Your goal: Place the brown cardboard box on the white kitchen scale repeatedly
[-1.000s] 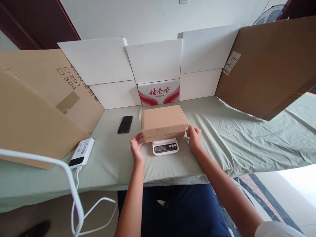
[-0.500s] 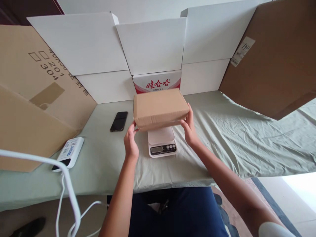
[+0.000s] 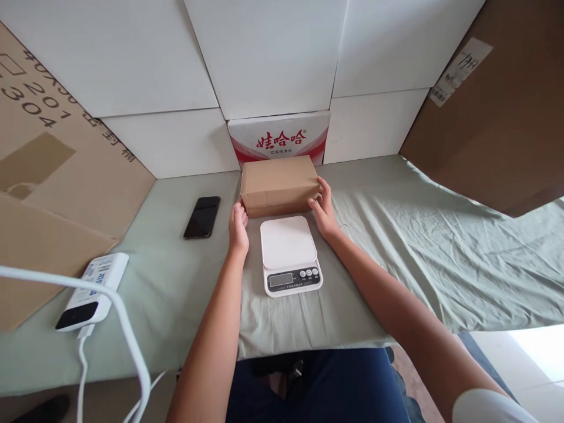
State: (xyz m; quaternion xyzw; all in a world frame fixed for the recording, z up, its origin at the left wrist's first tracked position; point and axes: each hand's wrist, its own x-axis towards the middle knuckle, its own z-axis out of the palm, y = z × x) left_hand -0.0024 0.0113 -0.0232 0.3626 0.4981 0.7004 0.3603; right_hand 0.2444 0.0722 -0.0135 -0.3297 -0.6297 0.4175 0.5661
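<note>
A closed brown cardboard box point(image 3: 279, 183) rests on the green cloth just behind a white kitchen scale point(image 3: 289, 254). My left hand point(image 3: 238, 226) presses against the box's left front corner. On the other end my right hand point(image 3: 324, 210) grips the box, fingers along its side. The scale's platform is bare, with its display and buttons facing me.
A black phone point(image 3: 202, 217) lies left of the box. A white power bank point(image 3: 91, 292) with a white cable sits at the near left. White boxes and a red-printed carton point(image 3: 279, 137) line the back. Large brown cardboard sheets point(image 3: 497, 111) lean at both sides.
Both hands took hold of the box on the scale, lifted it off and set it down behind the scale. The scale platform now shows bare. The camera has tilted lower and closer.
</note>
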